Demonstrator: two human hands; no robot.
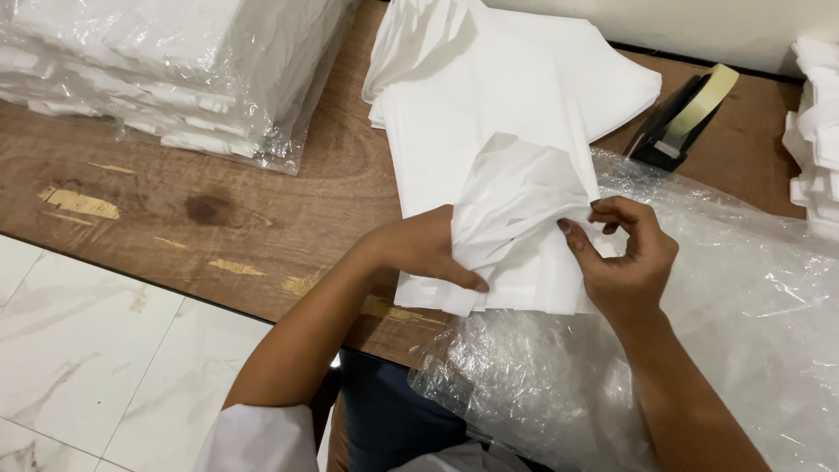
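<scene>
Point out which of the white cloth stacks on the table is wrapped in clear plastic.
The far-left stack is sealed in clear plastic. The middle stack under both hands and the right-edge stack lie bare.

Far left on the wooden surface [218, 210]: wrapped stack of white packs [166, 70]. Far right: tape dispenser [686, 118], another white stack [817, 140] at the edge. Near left: pale marbled floor [87, 350].
</scene>
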